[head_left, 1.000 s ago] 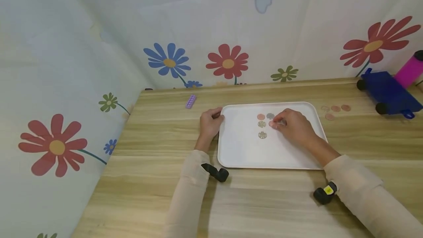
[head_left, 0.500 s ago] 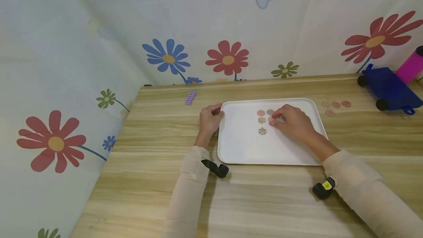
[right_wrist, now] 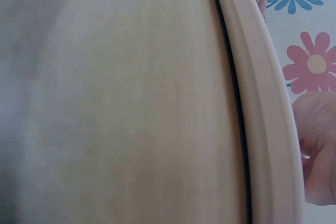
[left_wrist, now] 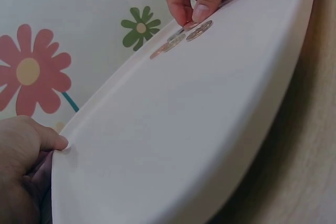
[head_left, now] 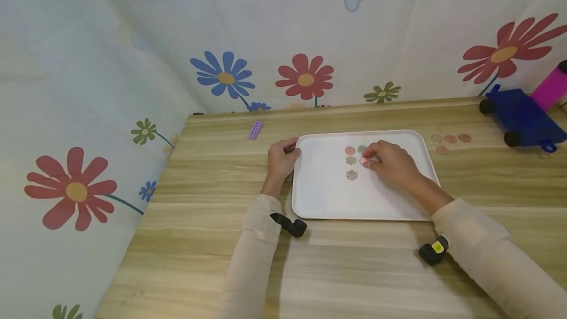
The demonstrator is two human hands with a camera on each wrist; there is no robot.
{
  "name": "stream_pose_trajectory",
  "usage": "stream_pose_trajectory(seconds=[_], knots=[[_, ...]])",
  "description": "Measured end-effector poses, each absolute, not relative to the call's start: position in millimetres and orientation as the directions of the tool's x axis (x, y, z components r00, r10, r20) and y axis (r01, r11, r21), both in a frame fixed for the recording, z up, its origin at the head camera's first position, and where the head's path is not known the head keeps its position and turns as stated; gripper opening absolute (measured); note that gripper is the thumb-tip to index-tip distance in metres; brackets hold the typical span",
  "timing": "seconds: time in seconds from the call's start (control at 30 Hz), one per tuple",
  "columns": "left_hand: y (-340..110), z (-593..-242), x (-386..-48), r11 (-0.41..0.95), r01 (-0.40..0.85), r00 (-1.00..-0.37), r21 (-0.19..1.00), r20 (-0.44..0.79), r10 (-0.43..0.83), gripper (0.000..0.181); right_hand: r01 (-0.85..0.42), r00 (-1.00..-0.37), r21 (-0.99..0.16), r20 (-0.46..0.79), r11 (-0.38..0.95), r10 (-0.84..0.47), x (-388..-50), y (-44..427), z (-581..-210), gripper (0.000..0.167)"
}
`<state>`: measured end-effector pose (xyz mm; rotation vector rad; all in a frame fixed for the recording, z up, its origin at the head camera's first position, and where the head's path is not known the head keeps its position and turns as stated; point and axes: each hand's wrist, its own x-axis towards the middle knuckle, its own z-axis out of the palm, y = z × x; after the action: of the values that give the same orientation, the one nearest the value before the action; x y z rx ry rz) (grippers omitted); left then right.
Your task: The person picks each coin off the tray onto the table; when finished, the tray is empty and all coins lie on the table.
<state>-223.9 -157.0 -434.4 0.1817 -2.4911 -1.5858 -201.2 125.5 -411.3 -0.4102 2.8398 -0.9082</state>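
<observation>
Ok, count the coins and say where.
9: on the tray, three coins in a column, two to its right, the nearer at the right hand; on the table, three in a row, one nearer. More may be hidden.

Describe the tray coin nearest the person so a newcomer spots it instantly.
On the wooden table, find the white tray. Left of the right hand, three coins on it form a column. Yours is the silvery coin at the near end, alone in its row.
</observation>
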Motion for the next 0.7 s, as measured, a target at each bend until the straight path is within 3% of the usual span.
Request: stream_pose_trajectory(seconds=[0.4,0.7], knots=[[-157.4,-431.1,-228.1,0.428,-0.019,-0.976,0.904,0.076,-0.203,0.032,-0.319,-0.936,-0.597,0.078,0.736,-0.343,-204.8,128.6,-413.5,0.018],[-158.0,-435.0,-223.6,0.423,-0.008,-0.976,0.906,0.086,-0.202,0.031,-0.353,-0.916,-0.565,0.046,0.746,-0.399,-200.7,131.6,-417.5,0.019]])
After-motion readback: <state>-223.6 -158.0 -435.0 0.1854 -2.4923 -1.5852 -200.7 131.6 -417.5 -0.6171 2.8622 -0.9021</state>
